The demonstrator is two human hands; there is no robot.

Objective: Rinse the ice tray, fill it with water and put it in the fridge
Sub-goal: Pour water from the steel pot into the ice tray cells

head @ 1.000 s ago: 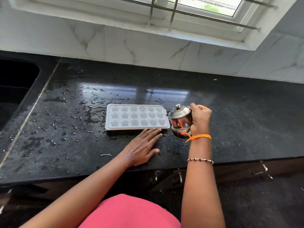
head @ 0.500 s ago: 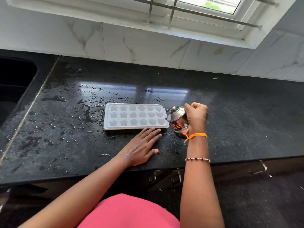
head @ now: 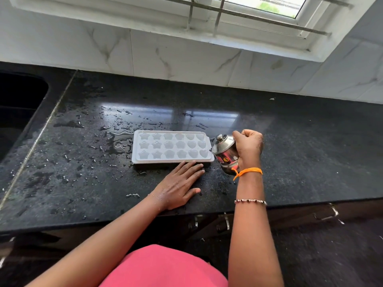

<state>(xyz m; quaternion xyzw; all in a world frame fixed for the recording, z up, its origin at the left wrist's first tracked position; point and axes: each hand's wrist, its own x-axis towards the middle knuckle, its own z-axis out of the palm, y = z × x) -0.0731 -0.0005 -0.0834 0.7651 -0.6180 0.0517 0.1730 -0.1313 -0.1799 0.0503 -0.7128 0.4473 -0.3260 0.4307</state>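
White ice tray lies flat on the wet black table. Left hand rests flat, fingers straight, fingertips at its near edge. Right hand grips a tilted steel pot at its right end.

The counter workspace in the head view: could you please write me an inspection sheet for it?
Surface: black stone counter, wet with droplets left of and behind the tray.
Job's things: white ice tray flat on counter; steel pot tilted at its right end.
Clutter: nothing seen.
Hands: left hand flat on counter, fingers at the tray's near edge; right hand grips the pot.
Cables: nothing seen.
Surroundings: sink left, tiled wall, barred window.
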